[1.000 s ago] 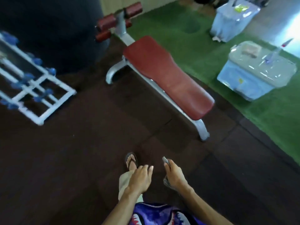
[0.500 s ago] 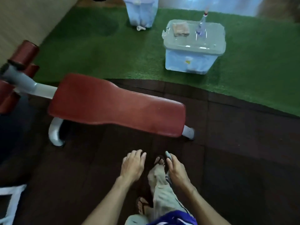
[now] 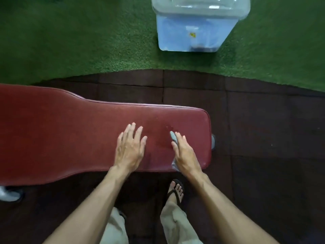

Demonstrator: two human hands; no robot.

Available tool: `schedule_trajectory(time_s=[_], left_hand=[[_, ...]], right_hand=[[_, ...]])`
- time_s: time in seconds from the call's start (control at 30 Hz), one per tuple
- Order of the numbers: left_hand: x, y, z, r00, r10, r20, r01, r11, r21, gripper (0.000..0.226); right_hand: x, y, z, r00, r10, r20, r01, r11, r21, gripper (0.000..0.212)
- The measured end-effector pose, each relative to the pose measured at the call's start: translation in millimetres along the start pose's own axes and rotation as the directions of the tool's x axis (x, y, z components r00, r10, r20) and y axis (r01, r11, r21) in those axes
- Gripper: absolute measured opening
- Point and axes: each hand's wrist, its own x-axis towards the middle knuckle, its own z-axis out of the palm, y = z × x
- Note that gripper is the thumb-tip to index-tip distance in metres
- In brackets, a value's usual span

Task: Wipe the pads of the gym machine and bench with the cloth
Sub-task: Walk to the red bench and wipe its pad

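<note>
Now both hands are over the red bench pad (image 3: 73, 138), where half a second ago they hung above the dark floor with the bench ahead of the person. The person has closed in on the bench, and the pad runs across the view from 9 o'clock to just past centre.

The left hand (image 3: 130, 148) is open, fingers spread, palm down over the pad near its right end; whether it presses on the vinyl or hovers just above it I cannot tell. The right hand (image 3: 184, 154) lies at about 3 o'clock from the left, fingers fairly straight, with the grey cloth (image 3: 173, 136) tucked under it. Only a strip of cloth shows, at the fingertips and again by the wrist edge, so most of it is hidden beneath the palm. It seems pinned flat against the pad rather than bunched in a fist.

A small damp-looking patch (image 3: 169, 128) sits on the pad just beyond the cloth, at 12 o'clock from the right hand.

My reading is that the approach is finished and wiping of the bench pad is about to start or has barely started; most of the pad toward 9 o'clock looks untouched. At 12 o'clock, on the green turf (image 3: 70, 41), stands a clear plastic bin (image 3: 193, 32), well apart from the bench.
</note>
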Motion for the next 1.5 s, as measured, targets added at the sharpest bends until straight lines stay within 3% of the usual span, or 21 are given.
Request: schedule_trajectory(time_s=[0.13,0.23,0.3,0.4,0.47,0.53,0.6,0.67,0.73,0.8,0.83,0.87,0.93,1.0,1.07,1.13,1.2,1.27,1.33,1.4,1.5], left_hand=[[39.7,-60.0,20.8,0.995,0.061,-0.084,-0.05,0.99,0.129,0.06],[55.0,-93.4,41.7,0.991,0.081,-0.11,-0.057,0.977,0.206,0.066],[56.8,-100.1,48.8,0.987,0.097,-0.131,-0.066,0.974,0.218,0.066],[55.9,-100.8,50.1,0.986,0.104,-0.131,-0.075,0.975,0.208,0.066],[56.4,-100.3,50.4,0.987,0.088,-0.135,-0.059,0.977,0.207,0.067],[57.7,-98.7,51.5,0.99,0.076,-0.117,-0.049,0.974,0.219,0.069],[58.3,-97.6,52.4,0.99,0.076,-0.119,-0.048,0.974,0.223,0.07],[58.5,-97.8,54.5,0.989,0.078,-0.125,-0.048,0.972,0.23,0.07],[58.6,-98.7,54.7,0.988,0.075,-0.138,-0.042,0.972,0.232,0.069],[57.4,-98.8,53.8,0.987,0.078,-0.137,-0.044,0.971,0.233,0.068],[56.9,-97.7,53.7,0.987,0.081,-0.139,-0.048,0.973,0.226,0.069],[57.3,-96.9,53.9,0.987,0.079,-0.143,-0.046,0.975,0.219,0.069],[59.1,-96.0,54.2,0.987,0.075,-0.142,-0.042,0.974,0.222,0.069],[60.7,-96.5,54.4,0.986,0.076,-0.146,-0.042,0.974,0.223,0.069],[60.3,-97.0,55.3,0.988,0.074,-0.139,-0.039,0.97,0.238,0.069],[59.2,-97.5,55.8,0.987,0.073,-0.146,-0.036,0.971,0.237,0.069],[60.5,-98.1,55.0,0.987,0.075,-0.143,-0.038,0.969,0.244,0.068],[59.2,-98.4,54.2,0.987,0.079,-0.137,-0.045,0.971,0.234,0.068],[59.2,-98.3,54.5,0.987,0.071,-0.142,-0.037,0.972,0.232,0.068],[60.0,-96.6,56.0,0.987,0.077,-0.142,-0.041,0.969,0.242,0.069],[61.1,-97.4,55.4,0.988,0.074,-0.136,-0.036,0.964,0.264,0.068]], right_hand=[[68.9,-4.2,41.4,0.963,-0.149,-0.223,0.113,0.979,-0.169,0.052],[103.0,-20.4,92.7,0.917,-0.213,-0.337,0.096,0.938,-0.332,0.055],[90.6,-16.6,112.9,0.921,-0.269,-0.281,0.146,0.908,-0.392,0.058],[38.1,25.1,96.8,0.932,-0.352,-0.083,0.257,0.806,-0.533,0.058],[31.0,65.3,62.4,0.96,-0.259,-0.107,0.158,0.815,-0.558,0.058],[56.3,86.1,29.9,0.96,-0.105,-0.259,-0.036,0.873,-0.486,0.06],[100.9,67.4,18.3,0.889,-0.009,-0.458,-0.19,0.902,-0.387,0.061],[139.3,32.5,41.9,0.842,0.0,-0.539,-0.215,0.917,-0.336,0.06],[138.4,24.2,105.4,0.934,-0.156,-0.321,-0.05,0.833,-0.55,0.061],[89.2,45.8,151.1,0.992,-0.124,0.007,0.098,0.745,-0.66,0.071],[60.9,67.6,148.7,0.99,-0.121,0.071,0.136,0.715,-0.685,0.07],[39.2,85.2,127.9,0.989,-0.145,0.042,0.136,0.735,-0.664,0.065],[28.3,98.6,67.1,0.971,-0.155,-0.18,0.031,0.834,-0.55,0.059],[65.1,88.0,19.5,0.902,0.023,-0.431,-0.209,0.897,-0.389,0.061],[121.6,57.5,16.0,0.806,0.12,-0.58,-0.332,0.902,-0.275,0.063],[135.8,13.3,60.5,0.852,-0.015,-0.524,-0.205,0.911,-0.359,0.062],[95.7,-14.5,104.4,0.924,-0.307,-0.227,0.153,0.841,-0.518,0.059],[41.4,8.4,112.1,0.902,-0.432,-0.028,0.345,0.757,-0.555,0.056],[15.8,60.3,78.8,0.941,-0.324,-0.1,0.21,0.789,-0.578,0.055],[26.7,104.4,32.5,0.956,-0.074,-0.285,-0.078,0.869,-0.488,0.058],[95.1,96.5,0.3,0.857,0.114,-0.503,-0.299,0.904,-0.305,0.062]])
